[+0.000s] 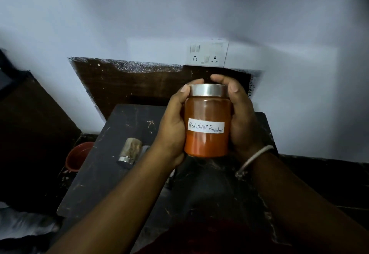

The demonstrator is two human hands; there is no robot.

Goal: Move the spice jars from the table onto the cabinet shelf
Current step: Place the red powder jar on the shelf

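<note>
My left hand (173,122) and right hand (239,118) cup the chilli jar (206,130) upright above the table (123,126), label facing me, probably to read it.

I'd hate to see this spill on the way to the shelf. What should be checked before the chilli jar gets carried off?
1. Grip: left hand and right hand both wrap the red chilli powder jar: ok.
2. Lid sits level on the jar: ok.
3. Jar upright, label facing the camera: ok.
4. Jar lifted off the table: ok.
5. Cabinet shelf free and reachable: cannot tell, not in view.
6. Nothing left behind: not ok, a second jar lies on its side on the table.
</note>
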